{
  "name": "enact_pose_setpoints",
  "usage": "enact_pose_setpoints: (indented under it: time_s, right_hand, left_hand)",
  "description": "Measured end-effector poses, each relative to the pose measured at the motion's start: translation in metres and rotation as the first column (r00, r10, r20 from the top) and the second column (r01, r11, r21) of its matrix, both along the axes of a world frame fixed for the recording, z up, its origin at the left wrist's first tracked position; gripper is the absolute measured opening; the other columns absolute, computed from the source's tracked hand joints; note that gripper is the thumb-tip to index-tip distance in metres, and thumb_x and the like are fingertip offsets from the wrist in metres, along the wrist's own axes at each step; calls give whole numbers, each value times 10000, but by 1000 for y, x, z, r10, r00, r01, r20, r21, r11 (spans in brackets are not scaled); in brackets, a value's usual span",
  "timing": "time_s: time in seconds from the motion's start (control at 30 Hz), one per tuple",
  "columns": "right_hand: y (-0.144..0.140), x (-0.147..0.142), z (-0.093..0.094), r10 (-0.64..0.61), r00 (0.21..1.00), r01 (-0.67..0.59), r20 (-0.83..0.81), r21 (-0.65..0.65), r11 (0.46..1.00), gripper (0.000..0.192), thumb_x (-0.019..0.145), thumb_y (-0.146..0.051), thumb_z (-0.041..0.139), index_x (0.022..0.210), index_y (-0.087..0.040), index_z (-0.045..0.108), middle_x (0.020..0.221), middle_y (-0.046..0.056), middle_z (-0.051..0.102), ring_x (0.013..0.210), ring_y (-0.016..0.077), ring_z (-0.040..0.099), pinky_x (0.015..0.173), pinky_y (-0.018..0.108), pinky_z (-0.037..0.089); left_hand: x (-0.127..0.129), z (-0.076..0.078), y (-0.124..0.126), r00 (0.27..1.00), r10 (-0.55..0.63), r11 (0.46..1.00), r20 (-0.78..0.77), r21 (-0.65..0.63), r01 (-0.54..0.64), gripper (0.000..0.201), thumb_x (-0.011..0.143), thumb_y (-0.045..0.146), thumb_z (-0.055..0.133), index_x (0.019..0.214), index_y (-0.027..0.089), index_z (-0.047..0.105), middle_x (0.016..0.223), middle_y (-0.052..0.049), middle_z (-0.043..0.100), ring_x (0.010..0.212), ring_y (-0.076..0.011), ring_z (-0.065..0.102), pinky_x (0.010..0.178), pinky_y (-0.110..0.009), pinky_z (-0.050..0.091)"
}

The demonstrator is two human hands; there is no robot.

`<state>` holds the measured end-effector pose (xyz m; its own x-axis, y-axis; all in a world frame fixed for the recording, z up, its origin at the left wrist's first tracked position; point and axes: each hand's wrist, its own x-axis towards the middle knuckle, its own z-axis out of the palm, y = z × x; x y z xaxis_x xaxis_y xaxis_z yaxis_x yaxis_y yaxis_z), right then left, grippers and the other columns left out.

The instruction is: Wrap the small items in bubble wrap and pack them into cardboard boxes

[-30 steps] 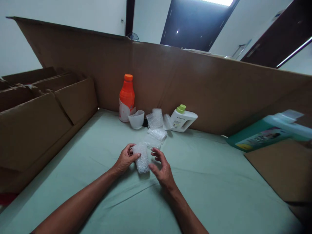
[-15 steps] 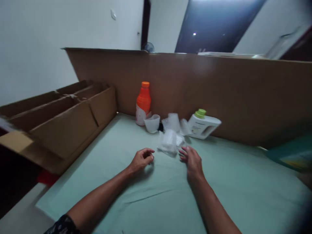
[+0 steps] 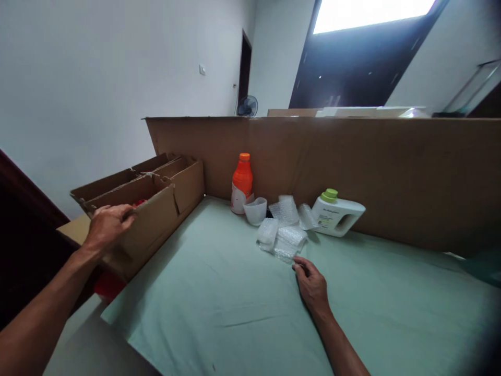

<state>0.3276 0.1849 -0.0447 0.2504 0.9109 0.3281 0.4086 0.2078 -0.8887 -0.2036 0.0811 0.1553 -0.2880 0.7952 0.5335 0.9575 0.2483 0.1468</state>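
My left hand (image 3: pixel 109 225) is over the near wall of the divided cardboard box (image 3: pixel 146 227). Its fingers are loosely bent with nothing visible in them, close to something red (image 3: pixel 139 202) inside a compartment. On the green cloth, my right hand (image 3: pixel 312 284) lies with relaxed, slightly parted fingers and holds nothing. Its fingertips are at the near edge of some crumpled bubble wrap (image 3: pixel 287 241). Behind the wrap stand an orange-red bottle (image 3: pixel 243 180) with a white lower part and a white translucent cup-like piece (image 3: pixel 256 211). A white handled jug (image 3: pixel 336 216) with a green cap leans back at right.
A long cardboard panel (image 3: pixel 371 172) walls off the back of the cloth-covered table (image 3: pixel 219 313). Something dark green (image 3: pixel 483 269) sits at the right edge. Beyond the panel are a fan (image 3: pixel 248 106) and a doorway. Red material (image 3: pixel 107 284) shows below the box.
My left hand has moved from the middle of the table leftward to the box. My right hand stays by the bubble wrap. The view has tilted up and turned left.
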Motion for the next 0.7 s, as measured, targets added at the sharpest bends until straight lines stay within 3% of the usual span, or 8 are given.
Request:
enact_pose_setpoints:
  time_s: [0.13, 0.27, 0.4, 0.47, 0.57, 0.63, 0.7]
  right_hand:
    - [-4, -1, 1, -79, 996, 83, -35, 98, 992, 326, 714, -478, 587, 832, -207, 724, 1051, 116, 737, 998, 279, 663, 945, 460, 505]
    - [-26, -7, 7, -110, 993, 113, -34, 117, 987, 343, 741, -457, 576, 892, -189, 727, 1204, 153, 684, 1067, 284, 648, 886, 442, 529]
    - [-68, -6, 25, 20, 996, -18, -91, 17, 1000, 349, 739, -471, 639, 915, -187, 738, 1207, 142, 699, 1047, 284, 669, 822, 394, 550]
    - [-92, 4, 34, 91, 979, -106, -181, -75, 991, 384, 722, -503, 682, 947, -198, 741, 1112, 123, 740, 985, 284, 693, 826, 398, 559]
    - [-135, 24, 41, 96, 963, -149, -250, -202, 968, 457, 693, -549, 737, 1012, -221, 746, 1052, 104, 768, 948, 293, 711, 818, 389, 577]
    - [-169, 33, 43, 16, 972, -78, -233, -259, 963, 486, 691, -579, 741, 1030, -231, 755, 1084, 102, 770, 986, 305, 713, 825, 377, 585]
    - [-208, 33, 49, -58, 977, -3, -206, -282, 959, 491, 740, -616, 691, 1060, -250, 761, 1060, 94, 780, 956, 302, 731, 780, 362, 602]
  left_hand:
    - [26, -9, -36, 960, -278, 960, 34, 50, 276, 236, 845, 379, 524, 808, 228, 701, 801, -35, 741, 804, -227, 677, 886, -408, 539]
    - [81, -29, -84, 752, -654, 756, 77, 104, 646, 192, 899, 293, 542, 848, 290, 726, 810, -2, 761, 781, -211, 707, 1019, -474, 505]
    - [144, -52, -117, 584, -806, 590, 100, 55, 805, 256, 887, 174, 581, 970, 364, 731, 870, 17, 762, 970, -224, 716, 1153, -534, 405]
    - [165, -65, -128, 587, -806, 591, 77, 157, 791, 349, 841, 172, 657, 1103, 400, 692, 1050, 0, 749, 1157, -270, 663, 1183, -597, 342]
    - [176, -92, -135, 657, -719, 693, 227, 296, 657, 729, 800, 256, 744, 1445, 408, 442, 1493, -80, 507, 1398, -348, 467, 1155, -626, 365]
    - [173, -114, -131, 654, -638, 766, 407, 251, 591, 852, 814, 348, 735, 1545, 354, 297, 1582, -132, 385, 1429, -375, 419, 1108, -597, 433]
    - [171, -134, -120, 597, -565, 790, 569, 165, 590, 785, 821, 415, 711, 1521, 297, 375, 1492, -155, 503, 1362, -385, 502, 1041, -560, 505]
